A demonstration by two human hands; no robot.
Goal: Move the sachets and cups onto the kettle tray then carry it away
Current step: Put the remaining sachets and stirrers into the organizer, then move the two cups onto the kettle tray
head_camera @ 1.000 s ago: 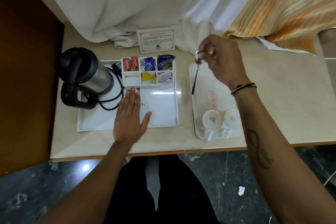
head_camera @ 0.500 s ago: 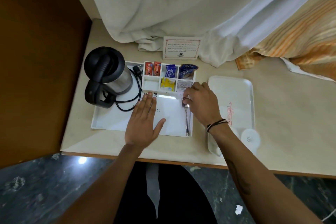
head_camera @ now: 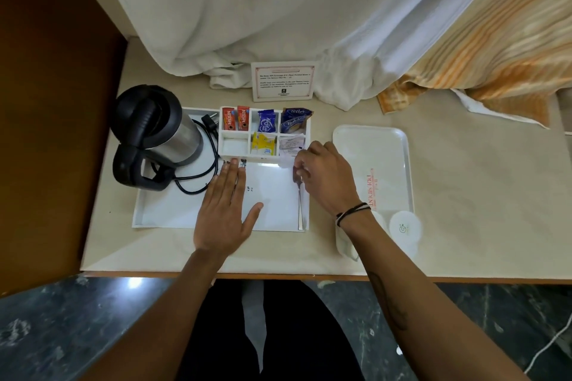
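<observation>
The left hand (head_camera: 227, 210) lies flat, fingers spread, palm down on the kettle tray (head_camera: 161, 213). The right hand (head_camera: 325, 176) is curled over the bowl end of a spoon (head_camera: 299, 204) at the tray's right edge, fingertips pinching it; the handle lies on the tray, pointing near. Just far of both hands, a white sachet rack (head_camera: 235, 155) sits on the tray with red, blue, yellow and white sachets (head_camera: 266, 124) in its compartments. The kettle (head_camera: 154, 136) stands at the tray's left, its cord (head_camera: 198, 182) looped beside it. To the right, a second tray (head_camera: 371, 145) holds two upturned cups (head_camera: 405, 227) at its near end, one partly hidden by the right wrist. A card (head_camera: 283, 82) stands at the far side against white cloth (head_camera: 247, 9).
</observation>
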